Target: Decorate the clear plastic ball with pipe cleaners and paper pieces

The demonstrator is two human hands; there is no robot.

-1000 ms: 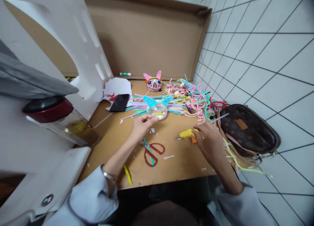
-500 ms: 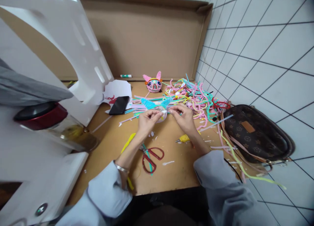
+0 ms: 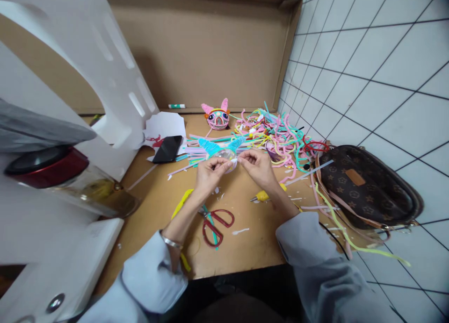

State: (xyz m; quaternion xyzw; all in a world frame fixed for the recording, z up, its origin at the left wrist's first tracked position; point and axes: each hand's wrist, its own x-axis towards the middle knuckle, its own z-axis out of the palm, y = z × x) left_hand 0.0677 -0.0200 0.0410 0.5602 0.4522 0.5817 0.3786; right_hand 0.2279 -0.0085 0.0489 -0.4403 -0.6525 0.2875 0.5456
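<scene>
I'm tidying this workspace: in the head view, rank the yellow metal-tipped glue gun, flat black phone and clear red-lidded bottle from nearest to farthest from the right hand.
From the right hand:
1. Yellow metal-tipped glue gun: just below it in view.
2. Flat black phone: off to the left.
3. Clear red-lidded bottle: farthest left.

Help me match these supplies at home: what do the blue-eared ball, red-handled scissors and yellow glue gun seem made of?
Blue-eared ball: probably clear, glossy plastic, being see-through; its matte, ridged ears resemble wound chenille stems.
Red-handled scissors: handles likely smooth plastic, given their even red; greyish pivot suggests metal.
Yellow glue gun: likely plastic body, evenly colored; silvery tip looks metal.
</scene>
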